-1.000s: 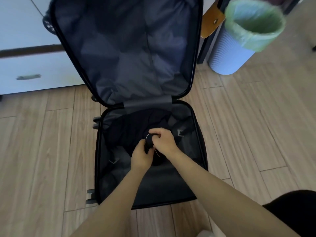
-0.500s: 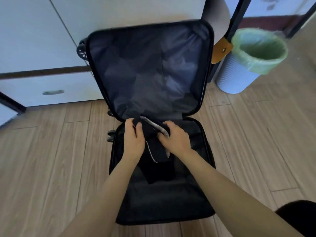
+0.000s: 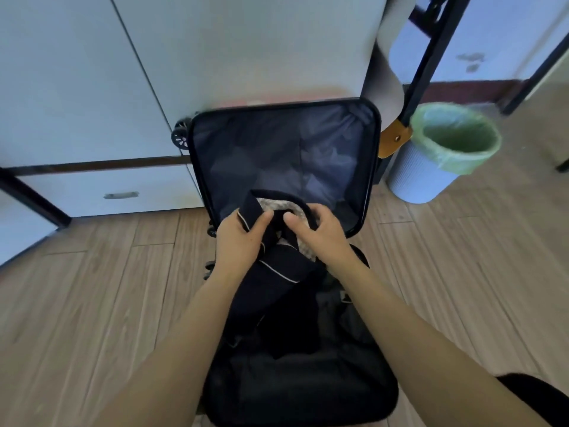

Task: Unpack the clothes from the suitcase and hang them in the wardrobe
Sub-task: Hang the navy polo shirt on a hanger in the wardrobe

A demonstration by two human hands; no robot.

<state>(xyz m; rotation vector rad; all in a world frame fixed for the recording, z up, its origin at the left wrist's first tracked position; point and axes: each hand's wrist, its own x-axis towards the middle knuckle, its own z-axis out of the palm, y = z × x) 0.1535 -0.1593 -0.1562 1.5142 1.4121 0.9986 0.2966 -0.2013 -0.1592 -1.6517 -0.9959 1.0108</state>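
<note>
A person's two bare hands hold a dark garment (image 3: 284, 272) over an open suitcase (image 3: 373, 167) on a wood-plank floor (image 3: 92, 288). The left hand (image 3: 240, 238) pinches a folded band of the cloth, thumb on the near face and fingers curled behind. The right hand (image 3: 317, 235) grips the rounded collar just beside it, thumb pressed on the fabric and fingers hooked over the edge. The two thumbs almost meet.

The garment is soft, navy to black, edged with thin pale piping. A lighter, speckled lining shows inside the collar. Its top sits in front of the lid (image 3: 261, 155), and the rest hangs in loose folds towards the suitcase's near half. Dark cloth against dark lining hides whether it touches the bottom.

The suitcase is a hard black shell with rounded corners. Its lid stands upright on the far side, lined in creased bluish-grey cloth, and leans against a smooth white cabinet (image 3: 77, 72). A black spoked wheel (image 3: 181, 139) juts out at the lid's far left corner. A small metal handle (image 3: 121, 195) marks a drawer low on the left of the cabinet.

To the right stands a round, ribbed, pale blue bin (image 3: 421, 180) with a thin green plastic liner (image 3: 455, 158) folded over its rim. A tan leather tab (image 3: 395, 138) with a stud hangs between the lid and the bin, beside a slanting black frame (image 3: 425, 66).
</note>
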